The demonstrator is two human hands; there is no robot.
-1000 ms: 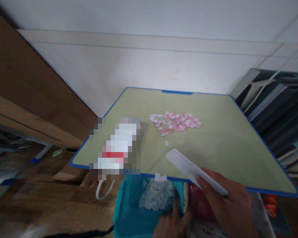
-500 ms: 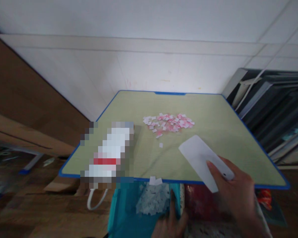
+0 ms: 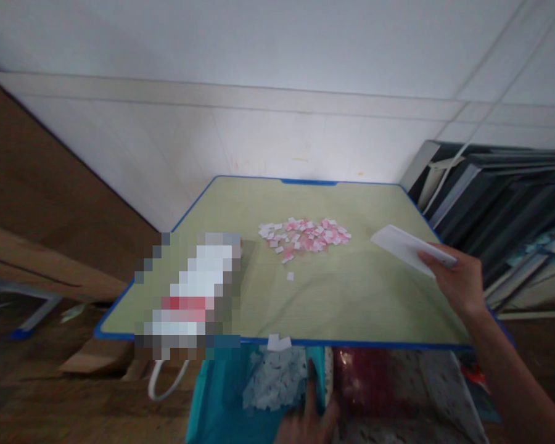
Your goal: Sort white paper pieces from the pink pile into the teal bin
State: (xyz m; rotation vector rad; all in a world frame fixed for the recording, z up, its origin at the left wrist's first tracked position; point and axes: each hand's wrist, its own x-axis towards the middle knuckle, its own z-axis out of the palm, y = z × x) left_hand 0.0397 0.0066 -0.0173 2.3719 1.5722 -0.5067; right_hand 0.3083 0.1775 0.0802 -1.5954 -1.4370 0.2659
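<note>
One scraper (image 3: 398, 242) in right hand (image 3: 462, 280), two paper squares (image 3: 274, 343) and one teal bin (image 3: 197, 398) by left hand (image 3: 305, 422), hold unclear

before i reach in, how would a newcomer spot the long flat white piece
Find the pale green, blue-edged table in front of the white wall. Over its right side, the right hand grips the flat white piece. Its length sets it apart from the pile of small pink and white squares.
</note>
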